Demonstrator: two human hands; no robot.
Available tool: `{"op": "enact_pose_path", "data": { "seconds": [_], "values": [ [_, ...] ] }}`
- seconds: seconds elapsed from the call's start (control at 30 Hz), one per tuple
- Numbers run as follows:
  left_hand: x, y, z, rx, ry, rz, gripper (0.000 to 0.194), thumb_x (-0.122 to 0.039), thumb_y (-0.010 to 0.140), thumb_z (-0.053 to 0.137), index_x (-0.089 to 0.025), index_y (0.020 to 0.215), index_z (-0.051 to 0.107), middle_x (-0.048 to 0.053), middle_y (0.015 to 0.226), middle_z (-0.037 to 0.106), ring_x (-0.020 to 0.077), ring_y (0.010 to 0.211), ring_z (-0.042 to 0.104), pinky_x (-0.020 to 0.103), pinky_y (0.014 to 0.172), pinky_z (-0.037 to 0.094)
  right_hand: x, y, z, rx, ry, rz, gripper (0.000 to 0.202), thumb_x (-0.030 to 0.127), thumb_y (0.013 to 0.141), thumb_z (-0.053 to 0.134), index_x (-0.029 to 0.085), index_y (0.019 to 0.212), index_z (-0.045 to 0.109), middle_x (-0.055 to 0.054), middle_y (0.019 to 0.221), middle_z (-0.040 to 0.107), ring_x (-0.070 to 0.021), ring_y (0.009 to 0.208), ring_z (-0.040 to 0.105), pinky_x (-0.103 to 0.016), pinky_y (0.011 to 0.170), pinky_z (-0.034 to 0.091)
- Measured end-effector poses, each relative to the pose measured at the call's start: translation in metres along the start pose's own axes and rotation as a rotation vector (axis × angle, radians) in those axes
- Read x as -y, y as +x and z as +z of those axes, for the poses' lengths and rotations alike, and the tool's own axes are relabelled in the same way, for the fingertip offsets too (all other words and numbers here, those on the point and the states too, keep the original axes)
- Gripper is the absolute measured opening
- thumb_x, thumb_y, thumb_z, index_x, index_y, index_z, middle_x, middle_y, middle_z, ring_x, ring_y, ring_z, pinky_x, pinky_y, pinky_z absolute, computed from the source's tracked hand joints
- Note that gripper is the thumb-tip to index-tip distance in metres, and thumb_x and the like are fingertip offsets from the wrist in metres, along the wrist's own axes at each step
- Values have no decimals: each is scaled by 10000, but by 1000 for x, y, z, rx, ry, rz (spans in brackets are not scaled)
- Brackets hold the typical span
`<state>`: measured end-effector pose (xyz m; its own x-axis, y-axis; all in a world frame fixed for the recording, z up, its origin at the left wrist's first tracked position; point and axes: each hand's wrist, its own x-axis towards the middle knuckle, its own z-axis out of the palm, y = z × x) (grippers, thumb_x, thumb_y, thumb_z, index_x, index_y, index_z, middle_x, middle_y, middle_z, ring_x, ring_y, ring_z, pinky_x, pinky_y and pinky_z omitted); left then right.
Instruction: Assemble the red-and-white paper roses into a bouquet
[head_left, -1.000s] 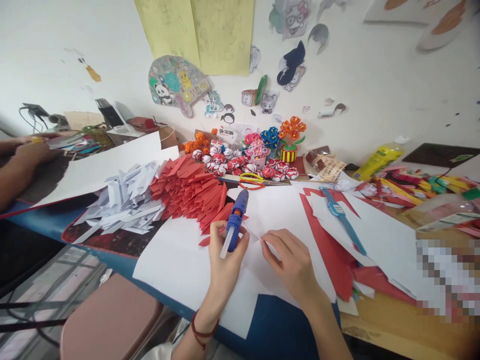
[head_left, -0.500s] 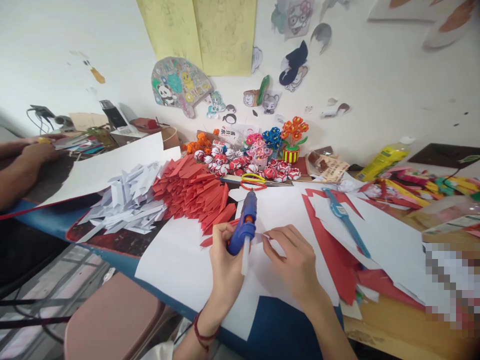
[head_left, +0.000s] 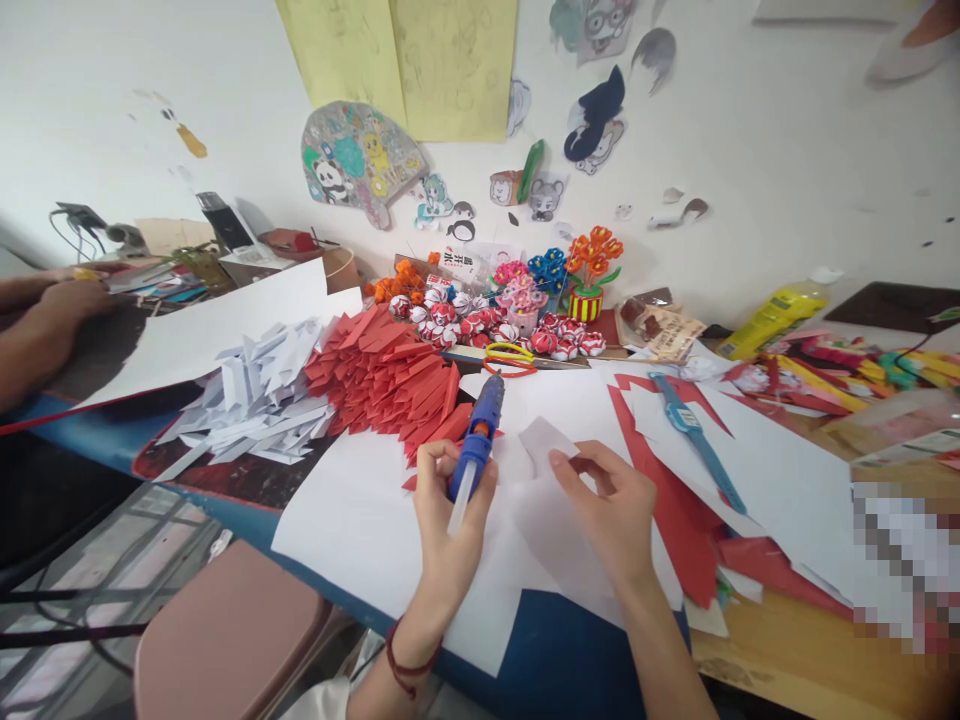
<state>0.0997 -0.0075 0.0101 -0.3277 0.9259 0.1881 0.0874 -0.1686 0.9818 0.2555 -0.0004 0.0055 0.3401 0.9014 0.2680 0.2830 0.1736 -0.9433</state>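
Faces a pale wall (head_left: 757, 150), with yellow sheets (head_left: 457, 70) and cut-out drawings fixed to it. Has a table (head_left: 566, 650) in front, blue along the near edge, with a wooden surface (head_left: 787, 650) at the right. Has broad white paper (head_left: 360, 530) spread on the table under both hands, and a pink stool (head_left: 225, 640) below at the left. Has a dense heap of red folded pieces (head_left: 386, 380) beyond the white paper, and a looser heap of white folded pieces (head_left: 259, 400) touching its left side.

Wraps the left hand (head_left: 450, 510) firmly around a blue glue gun (head_left: 480, 440), fingers closed on the body. Holds that gun above the white paper, nozzle pointing away toward the wall and the glue stick jutting back toward the wrist. Pinches a small white paper piece (head_left: 547, 440) between thumb and index finger of the right hand (head_left: 611, 500), other fingers loosely curled. Holds this piece just right of the gun, above the white paper; cannot tell whether any glue lies on it.

Has a light-blue watch (head_left: 694, 440) lying on more paper to the right. Has scissors (head_left: 510, 360) with yellow and orange handles lying just beyond the nozzle.
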Motion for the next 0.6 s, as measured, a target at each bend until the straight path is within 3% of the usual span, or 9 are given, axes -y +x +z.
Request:
{"op": "enact_pose_path", "data": {
  "seconds": [0.4, 0.6],
  "values": [
    [4, 0, 2, -23, -78, -82, 339, -264, 780, 738, -217, 990, 476, -11, 853, 663, 133, 710, 621, 242, 648, 483, -4, 1, 9, -72, 369, 282, 226, 375, 749, 769, 186, 782, 651, 10, 667, 623, -142, 667, 598, -273, 684, 490],
    [5, 3, 3, -30, -58, -103, 325, -280, 782, 737, -205, 991, 500, 8, 853, 673, 148, 722, 643, 264, 669, 505, -10, 3, 13, 137, 711, 499, 196, 364, 776, 746, 202, 862, 677, -29, 858, 678, -174, 779, 651, -326, 733, 566]
  ]
}}
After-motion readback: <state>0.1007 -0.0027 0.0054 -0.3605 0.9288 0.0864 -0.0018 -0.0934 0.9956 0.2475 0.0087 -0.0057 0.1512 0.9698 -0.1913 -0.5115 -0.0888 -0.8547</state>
